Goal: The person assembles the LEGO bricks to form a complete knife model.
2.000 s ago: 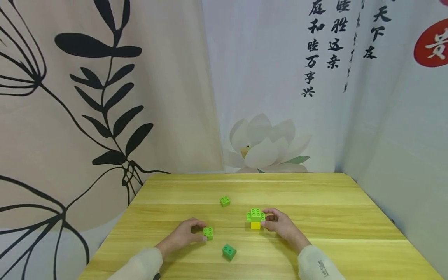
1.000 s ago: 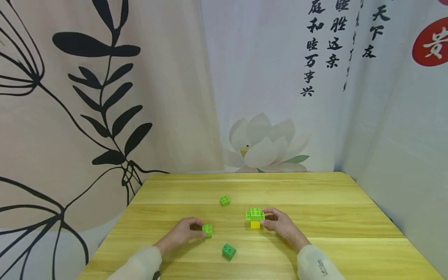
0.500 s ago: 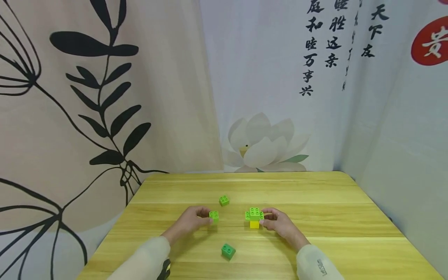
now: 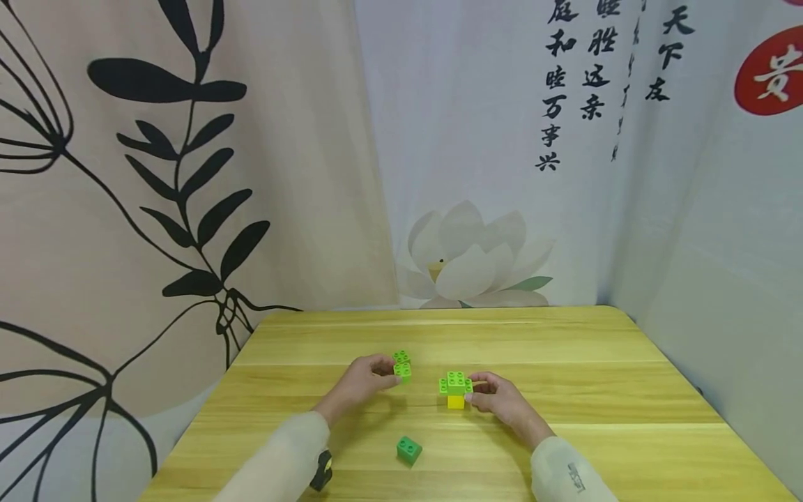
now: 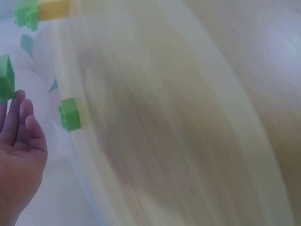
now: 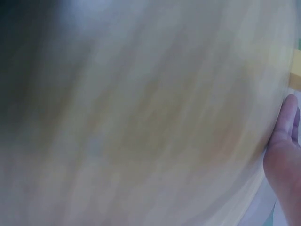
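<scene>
My left hand (image 4: 364, 380) pinches a light green toy building brick (image 4: 403, 374) above the table, its shadow falling below. In the head view that brick overlaps a second light green brick (image 4: 401, 356) lying behind it. The left wrist view catches the held brick (image 5: 6, 77) at its left edge. My right hand (image 4: 502, 402) grips the right side of a small stack, with light green bricks (image 4: 455, 381) on top of a yellow brick (image 4: 456, 402). In the right wrist view only part of the yellow brick (image 6: 296, 70) shows beside my fingertips.
A darker green brick (image 4: 409, 450) lies nearer to me, between my forearms. The wooden table (image 4: 602, 362) ends at a printed curtain (image 4: 326, 174) behind, and another curtain side (image 4: 721, 244) hangs at the right.
My left hand has carried the light green brick away from me and to the right, up to the brick lying at the back. The right hand and the stack have stayed in place.
</scene>
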A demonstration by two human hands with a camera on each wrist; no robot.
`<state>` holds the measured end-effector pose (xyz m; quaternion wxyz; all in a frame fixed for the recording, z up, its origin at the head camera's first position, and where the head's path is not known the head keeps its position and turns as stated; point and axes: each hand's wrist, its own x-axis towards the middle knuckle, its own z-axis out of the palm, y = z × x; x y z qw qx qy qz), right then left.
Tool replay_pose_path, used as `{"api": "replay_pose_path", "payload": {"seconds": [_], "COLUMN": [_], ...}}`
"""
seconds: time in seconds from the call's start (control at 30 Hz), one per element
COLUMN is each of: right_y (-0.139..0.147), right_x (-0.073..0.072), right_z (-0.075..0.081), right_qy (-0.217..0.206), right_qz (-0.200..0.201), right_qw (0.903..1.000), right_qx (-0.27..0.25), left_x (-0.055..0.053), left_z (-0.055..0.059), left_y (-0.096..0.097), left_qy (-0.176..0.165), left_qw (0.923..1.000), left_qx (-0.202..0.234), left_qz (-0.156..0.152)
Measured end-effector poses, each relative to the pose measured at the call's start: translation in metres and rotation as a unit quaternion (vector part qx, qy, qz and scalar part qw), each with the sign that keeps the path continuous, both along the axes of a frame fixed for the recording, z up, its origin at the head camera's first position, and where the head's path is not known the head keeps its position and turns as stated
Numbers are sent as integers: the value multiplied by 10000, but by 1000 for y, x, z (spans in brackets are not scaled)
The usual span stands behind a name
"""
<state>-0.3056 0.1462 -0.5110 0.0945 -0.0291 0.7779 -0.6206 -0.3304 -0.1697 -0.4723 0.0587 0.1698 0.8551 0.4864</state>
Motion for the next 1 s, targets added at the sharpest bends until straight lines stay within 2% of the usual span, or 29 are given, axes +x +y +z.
{"api": "replay_pose_path", "payload": {"seconds": [0.3,0.4,0.57,0.6,0.7,1.0], "right_y": [0,0,-1,-1,-1,0], "right_x": [0,1,0,0,0,0], "right_z": [-1,1,1,1,1,2], "right_qy": [-15,-29,-55,-61,-77,-79], "right_qz": [0,-26,-112,-125,-126,-34], "right_qw": [10000,10000,9999,9999,9999,10000], "right_qx": [29,65,99,98,78,17], "left_x": [-7,-3,-6,-11,-13,-11], "left_z": [5,12,13,8,8,11], "left_y": [29,38,49,51,57,75], "left_qy": [136,193,231,238,247,174], "left_qw": [9993,9988,9991,9993,9993,9996], "left_qx": [341,455,347,302,262,213], "left_qz": [-9,-16,5,23,46,72]}}
